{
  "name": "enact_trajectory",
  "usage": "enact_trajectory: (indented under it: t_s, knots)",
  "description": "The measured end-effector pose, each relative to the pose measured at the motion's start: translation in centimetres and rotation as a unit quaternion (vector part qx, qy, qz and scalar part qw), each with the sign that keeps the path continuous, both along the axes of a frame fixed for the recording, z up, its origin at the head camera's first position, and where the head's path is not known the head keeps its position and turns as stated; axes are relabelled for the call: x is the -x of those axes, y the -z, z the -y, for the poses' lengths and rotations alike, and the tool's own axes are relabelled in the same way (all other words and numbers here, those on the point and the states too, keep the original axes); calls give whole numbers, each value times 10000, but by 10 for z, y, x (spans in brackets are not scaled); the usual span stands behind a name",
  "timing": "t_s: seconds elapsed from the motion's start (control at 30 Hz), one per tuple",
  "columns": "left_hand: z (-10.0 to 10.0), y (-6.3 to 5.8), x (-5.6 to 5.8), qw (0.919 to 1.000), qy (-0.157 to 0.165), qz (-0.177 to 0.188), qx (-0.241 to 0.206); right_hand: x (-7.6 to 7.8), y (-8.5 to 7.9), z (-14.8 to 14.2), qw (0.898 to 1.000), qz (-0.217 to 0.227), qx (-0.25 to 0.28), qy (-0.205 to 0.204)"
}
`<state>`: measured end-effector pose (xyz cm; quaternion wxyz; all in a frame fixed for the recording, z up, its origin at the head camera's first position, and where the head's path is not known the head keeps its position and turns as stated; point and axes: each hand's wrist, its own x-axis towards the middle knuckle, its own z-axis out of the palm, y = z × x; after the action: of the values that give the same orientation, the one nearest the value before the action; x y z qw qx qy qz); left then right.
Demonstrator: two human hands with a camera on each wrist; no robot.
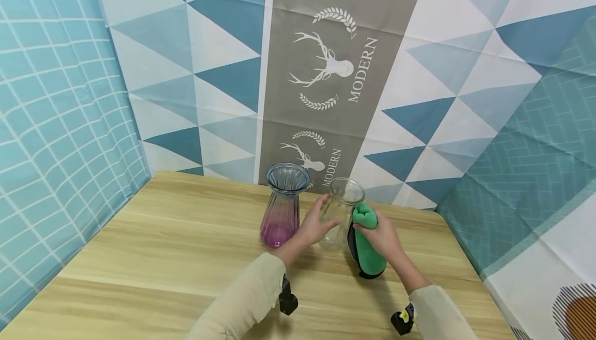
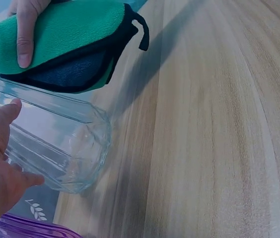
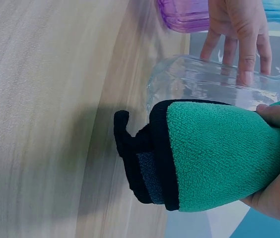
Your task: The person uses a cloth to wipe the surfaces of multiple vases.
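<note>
A clear glass vase (image 1: 343, 217) stands upright on the wooden table, its ribbed body seen closely in the left wrist view. My left hand (image 1: 316, 224) holds it from the left, thumb on the near side and fingers on the far side. To its right, my right hand (image 1: 384, 234) grips the upper part of a folded green cloth (image 3: 219, 153) with black edging and a dark inner side. The cloth hangs beside the vase, a small black loop (image 3: 122, 130) at its lower end. Whether cloth and glass touch, I cannot tell.
Left of the clear vase stands a second ribbed glass vase (image 1: 281, 220), bluish at the rim and purple at the base, close to my left hand. A patterned fabric backdrop (image 1: 223, 97) rises behind the wooden table (image 1: 163, 257), with more fabric at both sides.
</note>
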<state>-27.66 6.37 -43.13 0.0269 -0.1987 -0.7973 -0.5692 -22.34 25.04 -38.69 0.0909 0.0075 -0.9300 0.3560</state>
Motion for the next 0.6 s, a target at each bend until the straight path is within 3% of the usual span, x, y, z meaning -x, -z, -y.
enact_trajectory:
  t_s: [0.3,0.6]
  knots:
    - [1,-1,1,9999,55,-40,82,3,17,2,9996,11,-275,-95]
    - [-1,-2,1,9999,114,72,11,0,30,5,9997,81,-199,-71]
